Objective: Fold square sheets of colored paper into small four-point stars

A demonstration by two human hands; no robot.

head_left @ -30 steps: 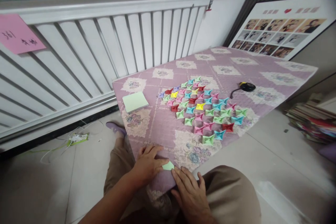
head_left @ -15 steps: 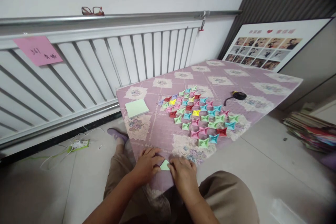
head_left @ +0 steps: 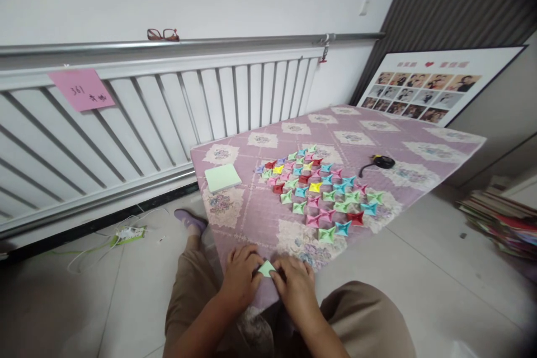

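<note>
A small folded piece of light green paper [head_left: 267, 269] lies on the near corner of the cloth-covered table [head_left: 260, 207]. My left hand [head_left: 242, 272] grips its left side, thumb and fingers at the edge. From the right, my right hand [head_left: 296, 282] pinches the opposite side, with the thumb low on the paper. Part of the paper is hidden under the fingertips. Beyond my hands, several rows of small folded paper stars [head_left: 314, 187] in green, pink, blue, red, yellow and purple stand on the cloth. A pad of light green paper [head_left: 222, 178] lies at the table's left side.
A black cord-like object with a yellow part [head_left: 382, 161] lies on the table's right side. Behind stands a white radiator [head_left: 210, 100] with a pink note [head_left: 81, 90]; glasses [head_left: 163, 34] rest on the pipe above. A power strip [head_left: 129, 234] is on the floor.
My view has tilted up slightly, so the scene sits lower and somewhat to the right. Both hands stay at the green paper, their fingers slightly shifted; less of the paper's outline shows as a wide triangle.
</note>
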